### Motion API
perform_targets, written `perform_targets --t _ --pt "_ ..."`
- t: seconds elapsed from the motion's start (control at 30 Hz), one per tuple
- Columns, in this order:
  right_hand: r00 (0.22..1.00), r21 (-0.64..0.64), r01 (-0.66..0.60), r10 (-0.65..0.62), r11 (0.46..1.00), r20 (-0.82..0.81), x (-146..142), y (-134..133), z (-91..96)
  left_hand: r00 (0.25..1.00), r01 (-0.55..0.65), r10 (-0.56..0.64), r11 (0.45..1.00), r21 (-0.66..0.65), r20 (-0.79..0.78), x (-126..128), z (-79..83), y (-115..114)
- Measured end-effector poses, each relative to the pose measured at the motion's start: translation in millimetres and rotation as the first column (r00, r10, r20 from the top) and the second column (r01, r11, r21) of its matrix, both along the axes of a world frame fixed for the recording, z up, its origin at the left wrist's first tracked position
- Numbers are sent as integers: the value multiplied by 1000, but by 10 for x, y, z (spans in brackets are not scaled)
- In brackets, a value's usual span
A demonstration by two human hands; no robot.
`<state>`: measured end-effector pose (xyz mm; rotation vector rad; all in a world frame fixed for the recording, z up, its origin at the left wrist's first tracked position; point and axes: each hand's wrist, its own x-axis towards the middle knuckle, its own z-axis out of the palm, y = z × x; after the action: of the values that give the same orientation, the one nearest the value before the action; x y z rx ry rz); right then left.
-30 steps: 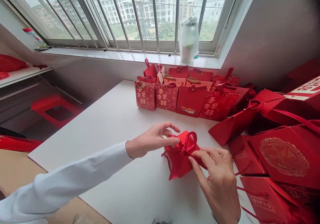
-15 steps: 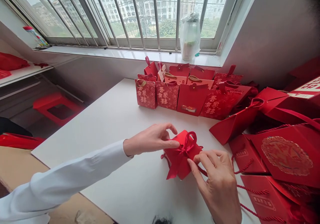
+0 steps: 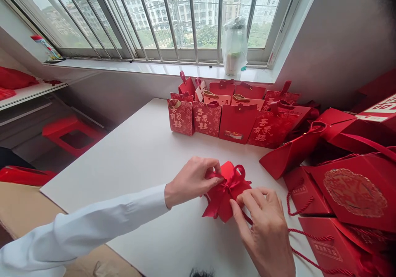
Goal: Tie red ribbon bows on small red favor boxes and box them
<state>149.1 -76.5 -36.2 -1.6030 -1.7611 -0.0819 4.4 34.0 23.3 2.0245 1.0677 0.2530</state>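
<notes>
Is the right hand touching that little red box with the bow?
Touching: the head view shows the right hand with its fingers pressed against the red box.

Far row, red gift bags: 吾家有囍 in pale characters on the left bag (image 3: 179, 118), the next bag (image 3: 206, 119) and the right bag (image 3: 266, 129). Tag (image 3: 201, 90) in the far row: print too small to read. Near right, flat bag (image 3: 326, 251): stamped rectangular label, illegible. Far right, white panel (image 3: 380, 111): red characters, cropped, unreadable.
</notes>
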Motion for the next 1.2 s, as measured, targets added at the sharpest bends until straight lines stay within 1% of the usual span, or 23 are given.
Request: perform_targets --t 0.1,0.17,0.37,0.43,0.5,0.6,0.67,0.77,0.87,0.93,1.0,1.07,1.1,1.13,1.2 --pt "1000 -19 1 -1 1000 0 14 -6 -3 999 31 -30 998 -60 19 -15 -7 16" --pt "1000 -24 0 0 1000 0 21 -13 -3 999 41 -40 997 -60 24 -26 -18 27" --pt "1000 -8 -2 2 1000 -1 -18 -23 -13 999 38 -36 993 109 -19 -18 -25 6" --pt "1000 -6 -9 9 1000 -4 -21 -19 -18 999 38 -36 990 135 -24 -13 -22 -2" --pt "999 -26 -27 27 999 -23 2 -13 -12 999 45 -44 993 106 -15 -14 -20 -3" --pt "992 -37 -43 38 998 -117 77 -3 38 999 43 -44 999 27 10 -22 -19 5" --pt "986 -3 -6 5 1000 -169 131 4 91 999 35 -35 999 10 23 -25 -20 10" --pt "985 20 40 -36 999 -168 192 33 148 999 35 -35 999 6 34 -23 -23 14" --pt "980 -42 58 -65 997 -186 240 118 122 998 37 -37 999 -4 42 -20 -26 15" --pt "962 -103 67 -92 992 -256 271 210 74 998 45 -44 999 -13 45 -20 -27 14" --pt "929 -167 21 -81 986 -362 293 300 33 998 49 -49 999 -7 38 -18 -25 11" --pt "894 -203 -31 -63 979 -444 294 352 15 999 44 -45 999 7 28 -15 -19 10" --pt "888 -194 -23 -70 981 -455 286 355 16 999 42 -42 999 9 25 -13 -17 11" --pt "892 -169 13 -88 986 -443 274 341 24 999 41 -41 999 8 22 -12 -14 13" --pt "925 -72 94 -114 993 -363 242 275 52 999 46 -46 999 -5 23 -12 -13 19"
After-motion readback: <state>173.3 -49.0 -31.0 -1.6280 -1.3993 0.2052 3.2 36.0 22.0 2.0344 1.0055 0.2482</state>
